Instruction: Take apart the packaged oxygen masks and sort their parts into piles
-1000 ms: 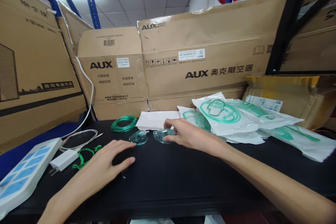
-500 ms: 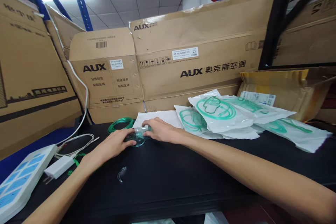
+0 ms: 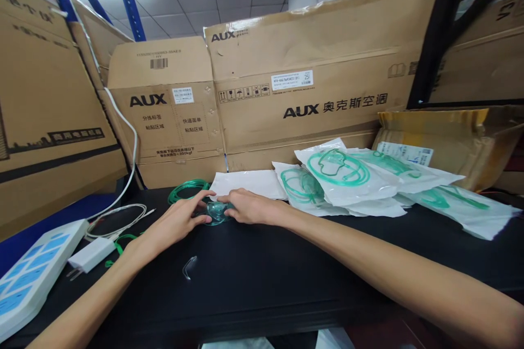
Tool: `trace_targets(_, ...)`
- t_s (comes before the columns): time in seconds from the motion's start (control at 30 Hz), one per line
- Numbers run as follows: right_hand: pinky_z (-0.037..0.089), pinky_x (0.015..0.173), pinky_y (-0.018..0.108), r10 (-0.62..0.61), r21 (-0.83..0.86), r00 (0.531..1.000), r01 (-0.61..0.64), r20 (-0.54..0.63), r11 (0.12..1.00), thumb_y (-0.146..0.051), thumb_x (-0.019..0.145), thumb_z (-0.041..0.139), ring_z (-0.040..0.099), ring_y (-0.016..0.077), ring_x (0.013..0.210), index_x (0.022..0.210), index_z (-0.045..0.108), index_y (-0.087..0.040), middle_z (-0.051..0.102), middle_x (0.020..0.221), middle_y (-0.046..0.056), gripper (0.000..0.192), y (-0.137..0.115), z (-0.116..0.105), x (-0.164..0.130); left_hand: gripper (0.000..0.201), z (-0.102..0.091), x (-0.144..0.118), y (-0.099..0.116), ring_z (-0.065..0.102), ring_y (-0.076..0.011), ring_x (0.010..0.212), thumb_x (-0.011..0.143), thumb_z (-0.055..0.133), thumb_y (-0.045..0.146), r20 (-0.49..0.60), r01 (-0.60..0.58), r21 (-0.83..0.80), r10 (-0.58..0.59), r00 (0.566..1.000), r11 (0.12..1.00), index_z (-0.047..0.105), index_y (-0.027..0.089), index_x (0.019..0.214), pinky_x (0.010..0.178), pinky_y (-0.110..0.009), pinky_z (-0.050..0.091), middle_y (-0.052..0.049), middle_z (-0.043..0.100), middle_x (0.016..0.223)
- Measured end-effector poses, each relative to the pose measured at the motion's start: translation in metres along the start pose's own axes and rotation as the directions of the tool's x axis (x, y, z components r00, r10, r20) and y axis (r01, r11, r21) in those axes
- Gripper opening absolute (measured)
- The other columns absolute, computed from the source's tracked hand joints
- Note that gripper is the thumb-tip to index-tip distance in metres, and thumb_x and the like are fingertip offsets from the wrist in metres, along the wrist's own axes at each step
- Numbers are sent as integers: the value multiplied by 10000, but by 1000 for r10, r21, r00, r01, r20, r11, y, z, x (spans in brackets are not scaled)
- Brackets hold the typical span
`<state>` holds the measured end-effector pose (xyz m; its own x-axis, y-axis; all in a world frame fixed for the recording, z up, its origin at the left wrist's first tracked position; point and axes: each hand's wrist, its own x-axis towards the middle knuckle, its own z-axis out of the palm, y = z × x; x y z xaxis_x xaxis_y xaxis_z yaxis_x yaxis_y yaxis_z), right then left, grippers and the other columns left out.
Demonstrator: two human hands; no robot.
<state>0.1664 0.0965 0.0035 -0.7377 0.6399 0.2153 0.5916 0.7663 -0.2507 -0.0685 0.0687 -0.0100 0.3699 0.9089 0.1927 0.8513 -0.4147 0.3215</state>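
Stacked upright across the frame's top: cardboard boxes. Right of centre, heaped in easy reach: sealed mask packets. At centre on the black table, left hand and right hand, fingers pinching clear mask pieces, apparently pressed together for joining.

"AUX" on cardboard boxes

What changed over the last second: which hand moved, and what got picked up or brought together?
The left hand moved forward off the bare black table to the clear masks. The right hand slid its mask left, so both masks now sit together between the two hands' fingers. A small clear clip shows where the left hand lay. The green tubing coil, sealed packs and white charger stayed put.
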Motion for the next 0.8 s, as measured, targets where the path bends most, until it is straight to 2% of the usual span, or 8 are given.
trace_targets(0.1, 503, 953, 342, 1, -48, 999, 1, 43, 999, -167, 918, 623, 650, 319, 1236, 1478, 574, -190, 699, 1317, 175, 563, 0, -4, 3, 535, -1, -2, 2, 707, -278, 1103, 939, 535, 472, -19, -43, 36, 43, 999, 998, 507, 278, 1437, 974, -371, 510, -85, 749, 1189)
trace_targets(0.3, 525, 781, 298, -18, -107, 995, 28, 95, 994, -131, 944, 558, 724, 278, 1009, 1483, 563, -217, 744, 1126, 149, 546, 2, -5, 3, 485, -2, -2, 1, 721, -267, 1055, 964, 522, 420, -28, -90, 80, 93, 995, 993, 589, 285, 1426, 934, -336, 510, -53, 773, 1175)
trace_targets(0.43, 522, 840, 308, -52, -133, 995, 63, 83, 989, -40, 862, 580, 692, 287, 1075, 1490, 529, -158, 699, 1176, 170, 641, 1, 1, -1, 482, -2, 2, -4, 713, -306, 1127, 973, 519, 428, -2, -76, 151, 77, 997, 986, 641, 270, 1411, 958, -348, 496, -70, 764, 1244)
trace_targets(0.53, 528, 866, 328, -67, -153, 996, 77, 66, 985, -37, 849, 590, 677, 293, 1093, 1465, 533, -134, 680, 1191, 176, 626, 1, 6, -2, 501, -1, 5, -9, 687, -332, 1194, 964, 533, 445, 5, -78, 160, 78, 997, 984, 646, 255, 1414, 980, -365, 492, -92, 741, 1292)
trace_targets(0.67, 535, 871, 351, -78, -192, 997, 82, 27, 978, -36, 894, 544, 669, 283, 1080, 1495, 491, -155, 678, 1183, 166, 615, 0, 9, -3, 520, 4, 6, -17, 715, -320, 1137, 969, 526, 481, -22, -59, 191, 64, 998, 980, 613, 293, 1446, 934, -359, 521, -60, 748, 1286)
trace_targets(0.8, 515, 944, 418, -101, -221, 994, 90, -41, 971, -110, 969, 533, 626, 309, 1155, 1536, 446, -160, 658, 1239, 191, 575, -1, -3, -13, 650, 7, 2, -27, 723, -331, 1115, 948, 539, 569, -90, -49, 198, 68, 994, 979, 529, 259, 1520, 986, -401, 527, -72, 716, 1342)
